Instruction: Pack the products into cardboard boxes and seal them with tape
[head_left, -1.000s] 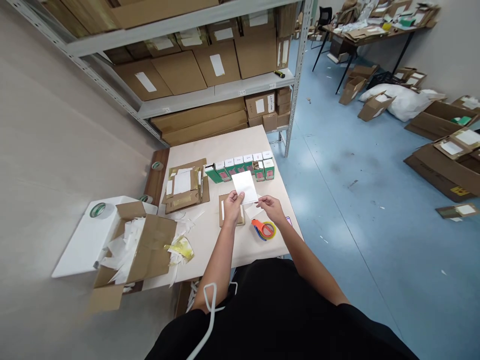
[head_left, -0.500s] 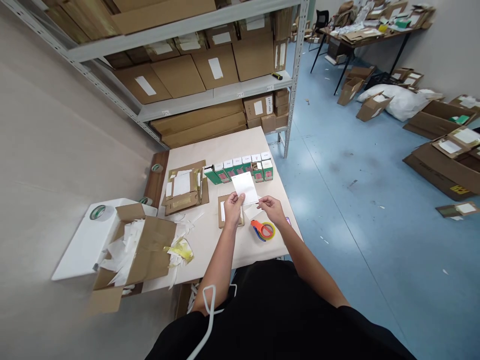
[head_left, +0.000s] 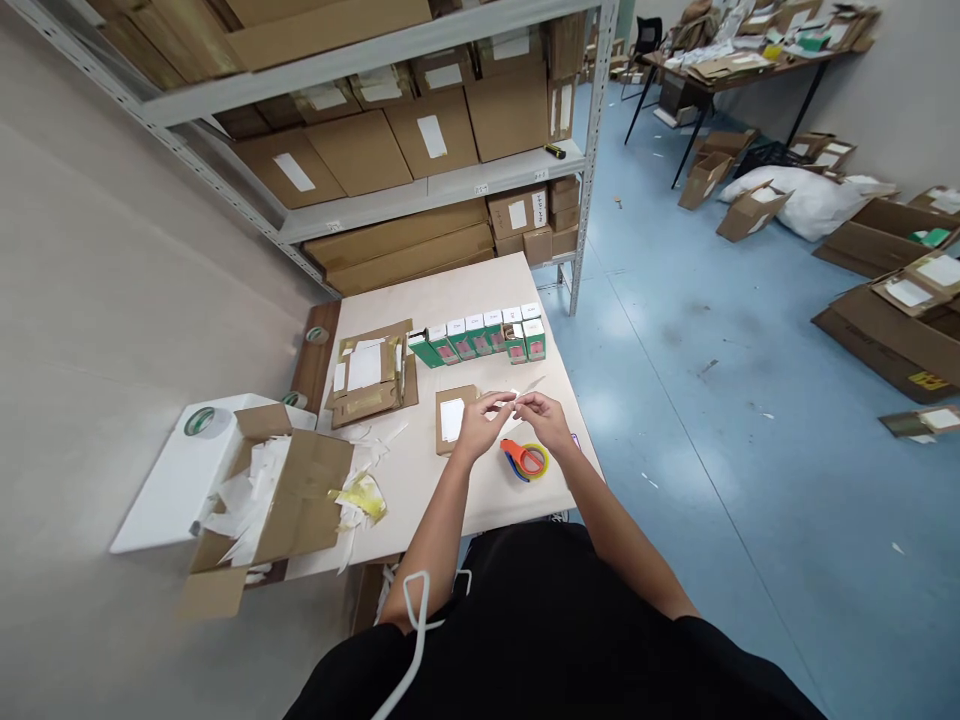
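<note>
My left hand (head_left: 484,422) and my right hand (head_left: 541,420) meet fingertip to fingertip above the table. Both are closed in a pinch at the near edge of a white paper sheet (head_left: 533,385), now tilted almost edge-on, so its face is mostly hidden. Below my left hand lies a small flat cardboard box (head_left: 466,393) bearing a white label (head_left: 451,420). An orange tape dispenser (head_left: 534,458) with yellow and blue parts rests just in front of my right hand. Behind my hands stands a row of green-and-white boxes (head_left: 480,337).
Flattened cardboard (head_left: 352,405) lies at the table's left. Beside it an open carton (head_left: 304,500) holds white paper scraps, with crumpled strips (head_left: 364,500) nearby. A metal shelf (head_left: 450,180) full of cartons borders the table's far side. Boxes (head_left: 877,340) litter the blue floor at right.
The white sheet has turned from face-up to nearly edge-on and moved right. My left hand has shifted right, its fingertips now beside those of my right hand.
</note>
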